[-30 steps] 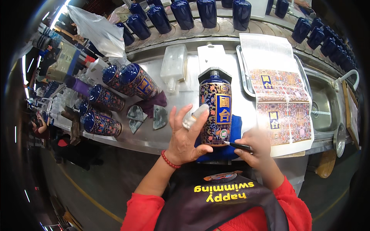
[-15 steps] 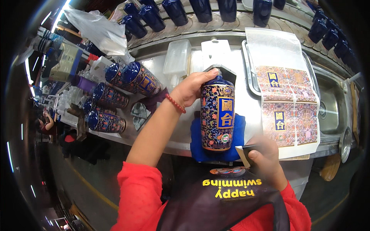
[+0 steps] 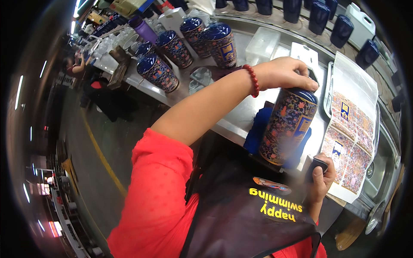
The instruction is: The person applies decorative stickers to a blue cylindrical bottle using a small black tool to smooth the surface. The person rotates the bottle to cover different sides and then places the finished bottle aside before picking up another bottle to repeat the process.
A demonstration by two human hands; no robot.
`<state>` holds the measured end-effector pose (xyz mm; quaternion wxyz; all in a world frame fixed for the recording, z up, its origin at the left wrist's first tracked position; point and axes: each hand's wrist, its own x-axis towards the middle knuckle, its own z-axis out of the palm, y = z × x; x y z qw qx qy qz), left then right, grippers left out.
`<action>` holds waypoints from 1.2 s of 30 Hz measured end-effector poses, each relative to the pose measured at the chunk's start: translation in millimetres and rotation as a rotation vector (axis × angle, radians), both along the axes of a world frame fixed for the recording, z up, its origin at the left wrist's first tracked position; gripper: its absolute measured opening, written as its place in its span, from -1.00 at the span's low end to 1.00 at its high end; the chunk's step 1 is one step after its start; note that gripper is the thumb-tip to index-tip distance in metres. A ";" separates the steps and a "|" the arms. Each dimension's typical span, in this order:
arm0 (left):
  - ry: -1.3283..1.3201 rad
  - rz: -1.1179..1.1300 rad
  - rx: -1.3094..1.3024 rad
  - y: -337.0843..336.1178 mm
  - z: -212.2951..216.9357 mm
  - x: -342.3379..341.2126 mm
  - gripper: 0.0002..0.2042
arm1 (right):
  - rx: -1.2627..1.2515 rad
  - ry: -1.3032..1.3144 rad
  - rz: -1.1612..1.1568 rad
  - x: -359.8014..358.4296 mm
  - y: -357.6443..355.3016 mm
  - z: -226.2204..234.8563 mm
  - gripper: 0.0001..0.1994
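Observation:
My left hand (image 3: 289, 74), a red bead bracelet at its wrist, is closed around the neck of a dark blue bottle (image 3: 284, 127) covered in a colourful floral pattern. The bottle leans slightly, its base over a blue cloth (image 3: 257, 125) at the bench's near edge. Down at the right, my right hand (image 3: 323, 180) grips a small flat scraper (image 3: 318, 164) with a dark handle; its front part is blurred beside the bottle's lower end. Just right of this hand lies a sheet of floral decals (image 3: 349, 144) with blue and gold panels.
Several patterned bottles (image 3: 174, 48) stand at the bench's left end, near a crumpled grey cloth (image 3: 200, 81). Behind are a clear plastic box (image 3: 263, 44) and plain blue bottles (image 3: 319, 18) on a conveyor. A sink (image 3: 378, 170) lies right, a white jug (image 3: 360, 23) far right.
My view has turned, so the bench sits further right. The bottle is rotated and tilted, its panel now facing further right. The scraper has come close to the bottle's lower right side.

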<state>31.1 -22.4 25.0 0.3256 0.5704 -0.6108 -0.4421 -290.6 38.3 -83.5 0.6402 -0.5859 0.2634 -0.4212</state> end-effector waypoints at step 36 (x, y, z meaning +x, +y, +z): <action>-0.938 1.412 0.414 596.0 -390.2 149.6 -0.65 | -1.314 0.768 0.290 210.8 39.2 -2.6 -0.52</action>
